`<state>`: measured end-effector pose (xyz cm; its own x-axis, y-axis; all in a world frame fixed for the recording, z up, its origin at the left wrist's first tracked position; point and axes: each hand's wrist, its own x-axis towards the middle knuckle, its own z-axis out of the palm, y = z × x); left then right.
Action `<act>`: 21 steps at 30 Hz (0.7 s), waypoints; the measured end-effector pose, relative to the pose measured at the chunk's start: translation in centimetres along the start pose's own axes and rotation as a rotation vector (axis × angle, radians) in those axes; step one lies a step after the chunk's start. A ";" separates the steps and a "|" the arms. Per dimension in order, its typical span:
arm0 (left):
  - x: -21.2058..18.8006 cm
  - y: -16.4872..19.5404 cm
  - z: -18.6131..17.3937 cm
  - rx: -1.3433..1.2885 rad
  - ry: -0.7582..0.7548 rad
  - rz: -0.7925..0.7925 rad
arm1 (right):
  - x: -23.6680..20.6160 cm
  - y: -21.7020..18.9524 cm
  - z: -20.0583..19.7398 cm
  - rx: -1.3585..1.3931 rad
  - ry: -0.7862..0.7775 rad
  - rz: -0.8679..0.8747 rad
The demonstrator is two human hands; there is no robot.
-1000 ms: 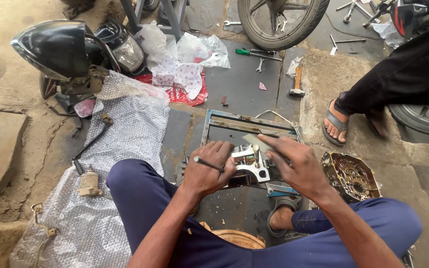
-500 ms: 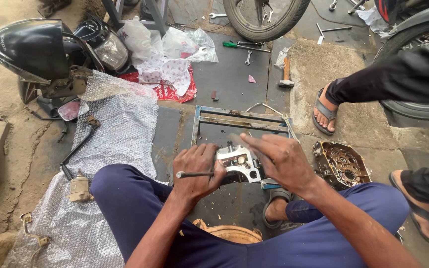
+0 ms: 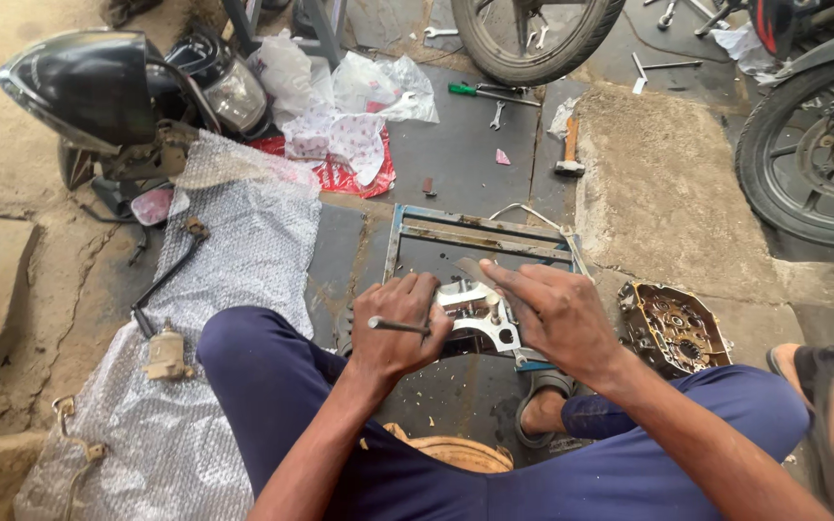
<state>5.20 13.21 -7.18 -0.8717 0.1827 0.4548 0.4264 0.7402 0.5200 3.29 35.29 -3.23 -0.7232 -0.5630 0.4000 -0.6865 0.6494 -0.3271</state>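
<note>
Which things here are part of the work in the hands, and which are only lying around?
In use:
left hand holding a thin metal rod
right hand on the silver engine part
metal tray under them

Lying about:
hammer
green screwdriver
headlight unit
engine cover
bubble wrap

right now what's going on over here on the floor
A person in dark blue trousers sits on the ground over a shallow grey metal tray. The left hand grips a thin metal rod, its tip hidden behind the fingers. The right hand presses a flat blade-like tool against a silvery cast metal engine part. A rusty brown engine cover lies beside the right knee, and a black motorcycle headlight unit rests on bubble wrap.
</note>
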 end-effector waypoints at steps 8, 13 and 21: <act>0.1 -0.3 -0.1 0.000 0.032 0.034 | 0.4 -0.1 0.4 0.000 -0.022 0.035; 0.0 -1.0 0.0 -0.008 0.034 0.026 | 0.8 0.1 1.0 0.001 -0.026 0.064; -0.2 -2.3 0.3 -0.034 0.050 0.029 | 1.4 -0.4 1.5 -0.033 -0.030 0.129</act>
<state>4.34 11.67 -8.70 -0.8461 0.1705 0.5050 0.4599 0.7125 0.5299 2.44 33.54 -3.80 -0.8074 -0.4887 0.3305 -0.5853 0.7335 -0.3454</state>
